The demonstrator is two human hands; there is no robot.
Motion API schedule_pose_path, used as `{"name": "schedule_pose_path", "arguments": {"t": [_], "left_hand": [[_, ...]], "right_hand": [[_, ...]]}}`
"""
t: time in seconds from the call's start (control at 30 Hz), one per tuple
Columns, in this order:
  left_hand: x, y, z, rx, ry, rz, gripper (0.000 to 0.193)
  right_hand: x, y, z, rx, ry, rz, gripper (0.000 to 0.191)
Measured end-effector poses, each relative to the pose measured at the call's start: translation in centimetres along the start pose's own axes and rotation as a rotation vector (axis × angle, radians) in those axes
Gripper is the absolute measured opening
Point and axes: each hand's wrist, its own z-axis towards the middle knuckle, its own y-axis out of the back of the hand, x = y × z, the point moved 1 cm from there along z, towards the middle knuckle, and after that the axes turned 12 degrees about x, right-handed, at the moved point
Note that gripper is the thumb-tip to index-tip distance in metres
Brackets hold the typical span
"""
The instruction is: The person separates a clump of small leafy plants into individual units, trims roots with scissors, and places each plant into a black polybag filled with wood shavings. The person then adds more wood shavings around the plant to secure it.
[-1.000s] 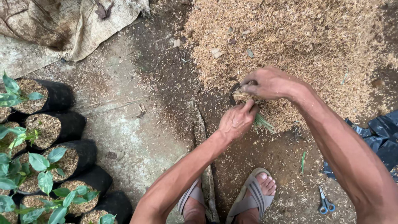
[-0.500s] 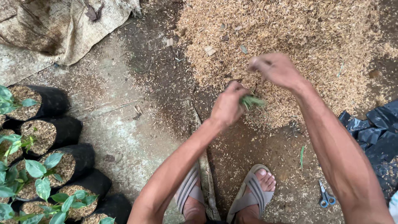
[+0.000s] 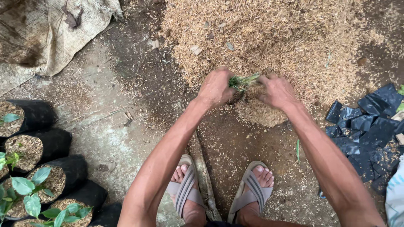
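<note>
My left hand (image 3: 216,86) is closed around the base of a small green seedling (image 3: 242,80) with thin leaves, at the near edge of a big heap of tan husk (image 3: 273,33). My right hand (image 3: 277,90) sits just right of it, fingers curled down over a mound of husk (image 3: 261,111) that it presses or scoops. Whether a bag lies under the hands is hidden. The two hands almost touch around the seedling.
Black bags filled with husk and leafy seedlings (image 3: 46,185) line the lower left. A burlap sack (image 3: 54,33) lies upper left. Empty black plastic bags (image 3: 366,126) are piled at right. My feet in sandals (image 3: 219,189) straddle a stick on the dirt.
Both hands have come together low over the husk mound. The left hand brought the seedling down to it, and the right hand dropped from the heap onto the mound.
</note>
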Motion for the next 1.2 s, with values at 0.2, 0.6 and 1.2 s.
{"name": "schedule_pose_path", "arguments": {"t": [0.2, 0.6, 1.2], "left_hand": [[0.3, 0.8, -0.2, -0.013, 0.006, -0.119, 0.012], [1.5, 1.5, 1.4, -0.041, 0.086, -0.311, 0.016], [1.5, 0.0, 0.6, -0.054, -0.005, -0.26, 0.013]], "right_hand": [[-2.6, 0.4, -1.1, -0.28, 0.083, 0.585, 0.046], [6.0, 2.8, -6.3, -0.267, 0.222, 0.738, 0.022], [5.1, -3.4, -3.6, -0.46, 0.212, 0.839, 0.043]]}}
